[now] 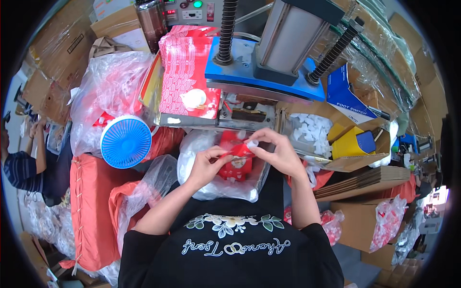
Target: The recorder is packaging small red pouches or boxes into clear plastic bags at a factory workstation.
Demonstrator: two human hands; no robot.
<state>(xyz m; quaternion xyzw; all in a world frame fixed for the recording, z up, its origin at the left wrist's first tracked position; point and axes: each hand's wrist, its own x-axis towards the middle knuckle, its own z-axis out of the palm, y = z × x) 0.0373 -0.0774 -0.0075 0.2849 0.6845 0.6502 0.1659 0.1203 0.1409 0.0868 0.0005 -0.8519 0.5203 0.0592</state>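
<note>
Between my two hands is a small red printed pouch, above a plastic-lined box. My left hand pinches its left edge between thumb and fingers. Thumb and forefinger of my right hand grip a small white plastic piece at the pouch's upper right. Whether that piece is joined to the pouch I cannot tell. More red packets lie in the box directly beneath, partly covered by my fingers. Clear plastic film bulges over the box's left side.
Ahead stands a press with a blue plate and spring-wound posts. Red patterned sheets lie left of it. A bin of white plastic pieces and a yellow container are to the right, a blue fan to the left.
</note>
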